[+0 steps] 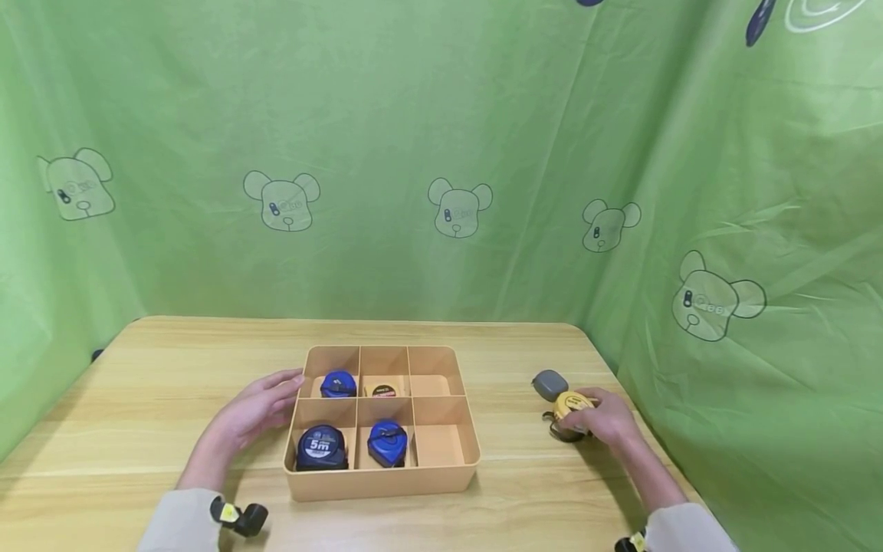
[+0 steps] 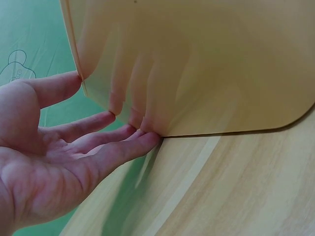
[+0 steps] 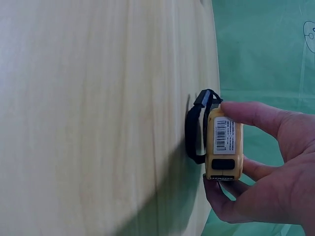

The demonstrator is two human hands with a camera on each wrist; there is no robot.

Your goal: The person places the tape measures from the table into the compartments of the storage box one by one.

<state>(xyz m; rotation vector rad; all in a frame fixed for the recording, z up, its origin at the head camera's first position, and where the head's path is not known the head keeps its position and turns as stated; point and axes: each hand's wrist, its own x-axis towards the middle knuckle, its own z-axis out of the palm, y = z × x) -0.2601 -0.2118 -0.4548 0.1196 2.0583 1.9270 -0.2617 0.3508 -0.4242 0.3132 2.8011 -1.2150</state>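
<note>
My right hand (image 1: 608, 418) pinches a yellow tape measure (image 1: 571, 406) with a black wrist strap; in the right wrist view its edge with a barcode label (image 3: 225, 135) faces the camera, thumb and fingers on opposite sides. Just behind it on the table lies a grey tape measure (image 1: 549, 385). The fingertips of my left hand (image 1: 255, 406) touch the outer left wall of a tan divided box (image 1: 386, 481). In its compartments sit a blue tape measure (image 1: 339, 384) back left, a dark 5m one (image 1: 322, 448) front left, another blue one (image 1: 388, 443) front middle.
A round dark label (image 1: 383, 391) shows in the back middle compartment, its body mostly hidden by the divider. Both right compartments show bare floor. Green curtains (image 1: 372, 153) hang behind and beside the wooden table (image 1: 510, 491).
</note>
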